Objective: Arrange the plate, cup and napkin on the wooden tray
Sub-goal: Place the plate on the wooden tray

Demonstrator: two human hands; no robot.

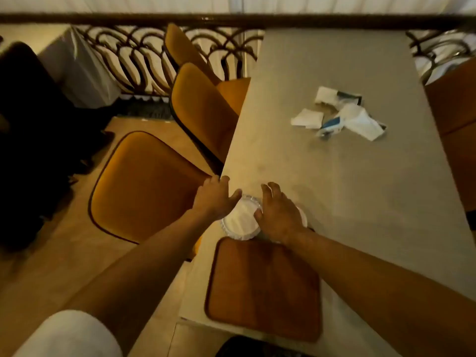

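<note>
The wooden tray (265, 289) lies bare at the table's near edge. Just beyond its far left corner sits a white paper plate (240, 220) with a crimped rim. My left hand (215, 199) is at the plate's left side by the table edge, fingers apart, thumb beside the rim. My right hand (279, 215) lies palm down over the plate's right side, thumb on the plate. A white curved edge (304, 218) shows past that hand; I cannot tell whether it is the cup. White napkins (307, 118) lie farther up the table.
The grey table (360, 202) runs away from me. Crumpled white and blue wrappers (358, 119) lie among the napkins. Orange chairs (144, 186) stand along the table's left side, another (203, 109) behind. A dark ornate railing (128, 55) closes the back.
</note>
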